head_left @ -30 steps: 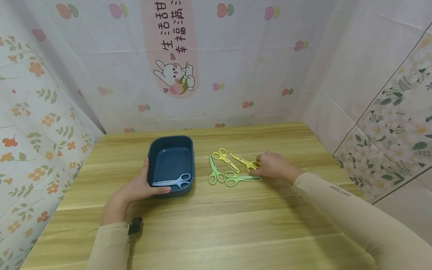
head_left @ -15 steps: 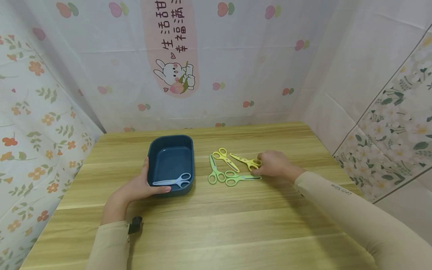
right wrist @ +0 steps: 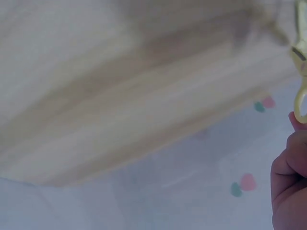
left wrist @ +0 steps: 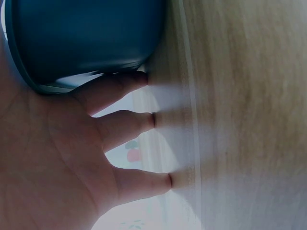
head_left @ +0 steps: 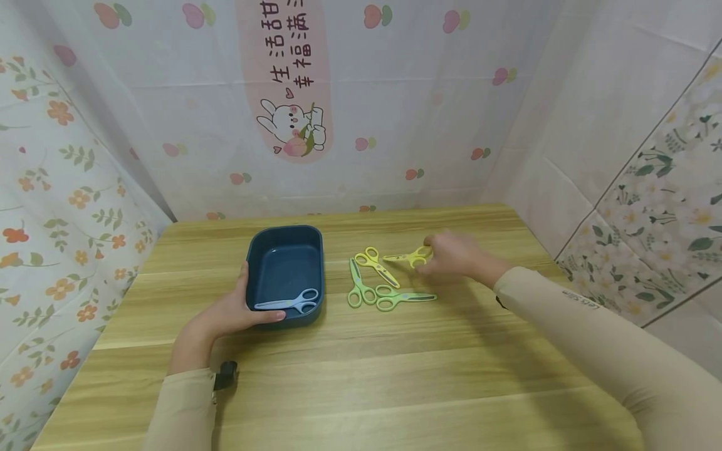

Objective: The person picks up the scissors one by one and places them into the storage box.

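In the head view my right hand point(head_left: 454, 255) holds yellow scissors point(head_left: 416, 257) by their handle loops, lifted off the table with the blade end pointing left. Part of the same scissors point(right wrist: 302, 52) shows at the right edge of the right wrist view. My left hand point(head_left: 231, 315) rests against the near left corner of a dark blue tray point(head_left: 323, 269), its thumb along the near rim. In the left wrist view several straight, spread fingers point(left wrist: 129, 128) lie beside the tray's wall and reach the table. Light blue scissors point(head_left: 290, 303) lie in the tray.
Between tray and right hand lie another pair of yellow scissors point(head_left: 378, 268) and two green pairs, one upright in view point(head_left: 358, 285), one lying sideways point(head_left: 405, 297). The wooden table point(head_left: 361, 376) ends at a patterned curtain point(head_left: 383, 113) behind.
My right hand has raised the right-hand yellow scissors from the table, moving slightly up in view and swinging their handles away from the green pair. My left hand and the tray stay put.
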`<state>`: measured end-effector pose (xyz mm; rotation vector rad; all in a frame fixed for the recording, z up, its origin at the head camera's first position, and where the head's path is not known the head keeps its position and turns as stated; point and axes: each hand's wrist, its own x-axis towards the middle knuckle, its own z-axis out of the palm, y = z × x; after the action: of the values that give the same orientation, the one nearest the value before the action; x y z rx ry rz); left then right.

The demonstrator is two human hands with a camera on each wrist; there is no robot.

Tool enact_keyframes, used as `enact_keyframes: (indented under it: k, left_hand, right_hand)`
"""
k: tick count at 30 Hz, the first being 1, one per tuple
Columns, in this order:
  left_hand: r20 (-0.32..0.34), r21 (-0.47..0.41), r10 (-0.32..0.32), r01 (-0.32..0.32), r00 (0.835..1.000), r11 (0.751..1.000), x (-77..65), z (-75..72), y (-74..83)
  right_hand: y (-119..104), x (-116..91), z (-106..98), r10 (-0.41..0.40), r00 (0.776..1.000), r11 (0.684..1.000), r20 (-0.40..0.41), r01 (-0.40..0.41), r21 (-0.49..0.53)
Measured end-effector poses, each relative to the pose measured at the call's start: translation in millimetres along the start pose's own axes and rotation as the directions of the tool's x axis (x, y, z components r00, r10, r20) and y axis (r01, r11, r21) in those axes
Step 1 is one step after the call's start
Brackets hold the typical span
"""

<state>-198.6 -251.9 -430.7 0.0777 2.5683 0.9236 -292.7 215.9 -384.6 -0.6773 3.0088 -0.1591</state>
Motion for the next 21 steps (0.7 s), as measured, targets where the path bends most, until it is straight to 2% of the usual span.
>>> enact_keyframes:
  k: [7,11,21]
  left_hand:
    - [0.002,0.001,0.001,-0.001,1.000,1.000,-0.6,-0.4,0.6]
    - [-0.001,0.004,0.000,0.000,1.000,1.000,-0.9,-0.4,1.1]
    - [-0.010,0.022,0.004,-0.004,1.000,1.000,-0.9,0.1,0.4]
  right_hand:
    - [-21,8,-33,-0.075,0.997,0.996,-0.029,0.074,-0.052]
    - [-34,9,-50,-0.095,0.994,0.995,-0.045,0.094,-0.037]
    - [-71,14,-78,-0.138,0.989,0.990,-0.046,0.136,-0.030]
